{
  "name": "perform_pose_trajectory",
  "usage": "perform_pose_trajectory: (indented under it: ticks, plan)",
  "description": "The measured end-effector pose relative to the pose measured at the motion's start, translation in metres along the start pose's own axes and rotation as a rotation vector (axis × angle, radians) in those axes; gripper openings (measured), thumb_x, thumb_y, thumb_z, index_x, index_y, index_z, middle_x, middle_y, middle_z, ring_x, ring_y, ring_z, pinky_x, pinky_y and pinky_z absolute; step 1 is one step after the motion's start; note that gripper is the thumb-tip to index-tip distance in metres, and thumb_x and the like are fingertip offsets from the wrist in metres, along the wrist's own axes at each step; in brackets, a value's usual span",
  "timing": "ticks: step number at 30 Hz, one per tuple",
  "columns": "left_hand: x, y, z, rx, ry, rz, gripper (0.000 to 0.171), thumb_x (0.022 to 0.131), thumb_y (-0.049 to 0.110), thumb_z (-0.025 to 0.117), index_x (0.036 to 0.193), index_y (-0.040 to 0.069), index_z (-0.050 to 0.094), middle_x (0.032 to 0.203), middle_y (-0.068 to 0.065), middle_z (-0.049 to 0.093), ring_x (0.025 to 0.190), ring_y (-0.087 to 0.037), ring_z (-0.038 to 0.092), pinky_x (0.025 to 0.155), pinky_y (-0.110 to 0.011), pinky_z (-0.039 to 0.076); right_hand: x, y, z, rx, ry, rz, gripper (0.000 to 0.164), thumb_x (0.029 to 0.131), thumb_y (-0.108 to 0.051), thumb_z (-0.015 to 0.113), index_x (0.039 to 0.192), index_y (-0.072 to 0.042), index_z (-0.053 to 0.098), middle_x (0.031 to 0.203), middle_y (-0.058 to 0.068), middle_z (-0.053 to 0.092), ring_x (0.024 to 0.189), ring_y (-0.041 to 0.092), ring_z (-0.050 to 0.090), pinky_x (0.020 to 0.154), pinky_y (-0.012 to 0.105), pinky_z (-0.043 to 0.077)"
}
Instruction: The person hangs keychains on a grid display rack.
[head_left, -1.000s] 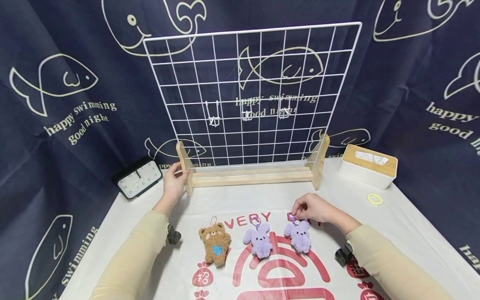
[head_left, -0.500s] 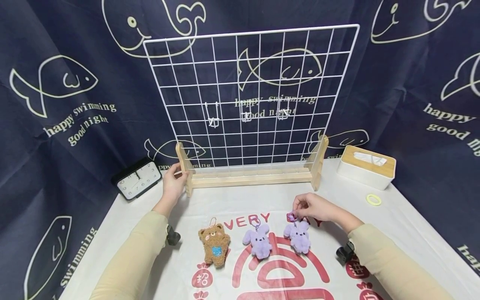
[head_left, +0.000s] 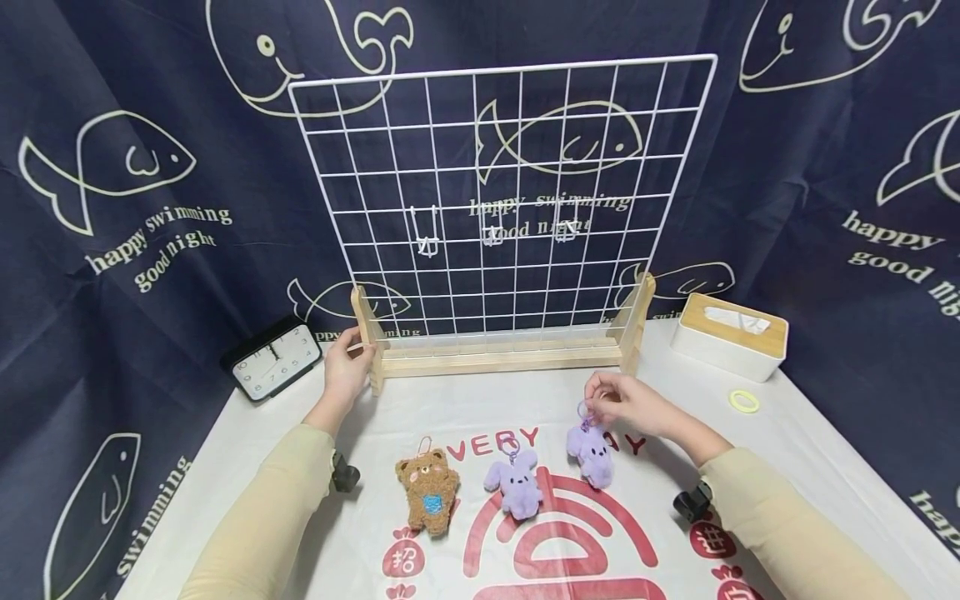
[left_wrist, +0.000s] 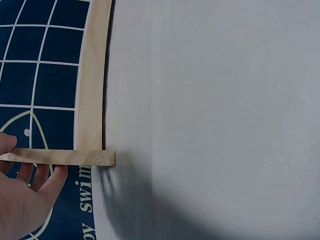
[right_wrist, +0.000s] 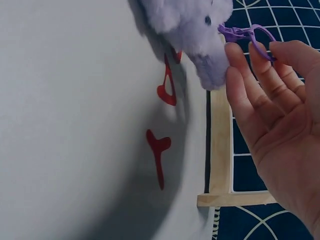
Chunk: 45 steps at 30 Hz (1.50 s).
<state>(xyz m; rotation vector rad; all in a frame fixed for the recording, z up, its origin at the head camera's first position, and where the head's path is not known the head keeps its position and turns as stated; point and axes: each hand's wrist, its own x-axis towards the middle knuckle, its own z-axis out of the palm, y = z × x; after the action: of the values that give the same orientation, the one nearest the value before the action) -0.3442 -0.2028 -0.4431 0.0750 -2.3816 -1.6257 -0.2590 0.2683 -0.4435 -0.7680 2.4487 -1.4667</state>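
My right hand (head_left: 626, 404) pinches the purple ring (right_wrist: 262, 42) of a purple plush keychain (head_left: 591, 457) between thumb and finger. The plush hangs below the ring, tilted. At the rack's left end, my left hand (head_left: 347, 365) grips the wooden stand (left_wrist: 65, 157), thumb on one face and fingers on the other. This stand holds up a white wire grid (head_left: 517, 150). Three white hooks hang on it: a left hook (head_left: 427, 243), a middle hook (head_left: 492, 235) and a right hook (head_left: 566, 228). A second purple plush keychain (head_left: 517, 486) and a brown bear keychain (head_left: 429, 492) lie on the table.
A black-framed clock (head_left: 273, 358) stands left of the rack. To the right are a tissue box (head_left: 723, 346) with a wooden lid and a yellow ring (head_left: 744, 402). Red printing marks the white table covering (head_left: 450, 408). A dark blue curtain (head_left: 247, 250) hangs behind.
My right hand has raised the right purple plush keychain a little by its ring, up and away from its earlier spot. My left hand stays on the stand. The view has shifted slightly.
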Motion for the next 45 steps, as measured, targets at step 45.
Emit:
perform_pose_trajectory:
  ticks: [45]
  plan:
    - [0.000,0.002,0.000,-0.030,0.003,-0.010,0.044,0.098,0.003,0.061,0.141,0.001,0.054,0.135,-0.024,0.055,0.125,-0.041,0.055,0.109,-0.045,0.050,0.039,-0.061,-0.030,-0.232,0.360,-0.134,0.007,0.093,0.000,0.073,0.098,0.001,0.068,0.084,0.012,0.071,0.074,0.018,0.066,0.062,0.018,0.054]
